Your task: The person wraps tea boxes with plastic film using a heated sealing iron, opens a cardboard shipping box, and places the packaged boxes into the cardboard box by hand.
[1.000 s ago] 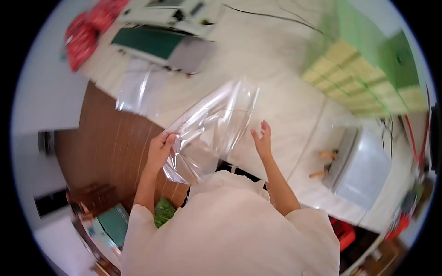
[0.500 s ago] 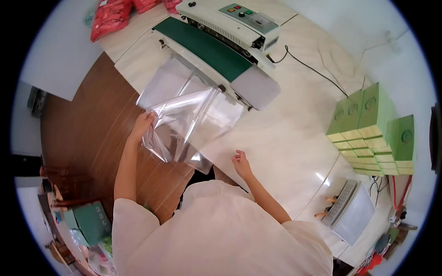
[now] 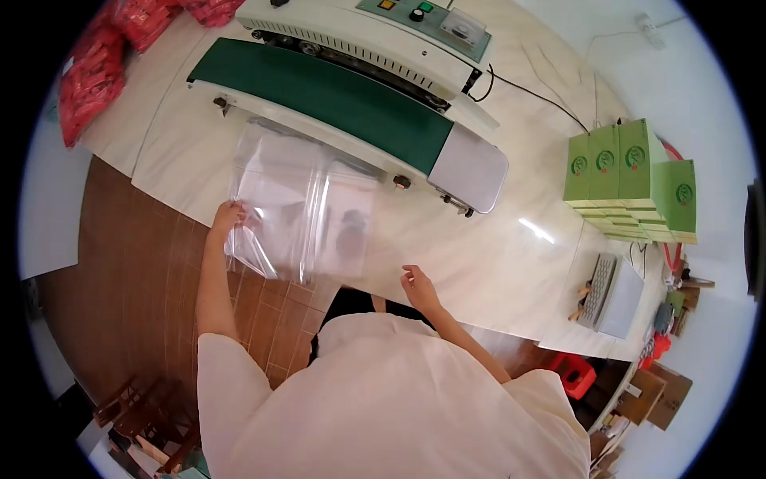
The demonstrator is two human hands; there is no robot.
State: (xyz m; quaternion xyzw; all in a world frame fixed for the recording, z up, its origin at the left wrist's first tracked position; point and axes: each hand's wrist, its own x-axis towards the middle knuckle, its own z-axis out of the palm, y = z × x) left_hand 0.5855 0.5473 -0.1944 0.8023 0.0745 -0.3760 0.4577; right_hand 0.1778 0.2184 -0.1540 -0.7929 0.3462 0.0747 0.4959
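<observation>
Clear plastic bags (image 3: pixel 295 203) lie at the table's front edge, partly hanging over it, just below the green conveyor belt (image 3: pixel 319 100) of a band sealing machine (image 3: pixel 359 44). My left hand (image 3: pixel 229 217) pinches the left edge of the clear plastic; whether it holds one layer or more I cannot tell. Over the bare tabletop, right of the plastic, my right hand (image 3: pixel 419 287) hovers with its fingers loosely bent and nothing in them.
Red filled bags (image 3: pixel 96 80) lie at the back left. Green boxes (image 3: pixel 614 172) stand stacked on the right, with a grey keyboard-like device (image 3: pixel 610 295) in front of them. A red stool (image 3: pixel 573 374) is below the table at right. A black cable (image 3: pixel 542 100) runs behind the sealer.
The view has turned and come closer to the sealer. The plastic, raised and folded over before, now lies flatter on the table. My left hand still grips its edge.
</observation>
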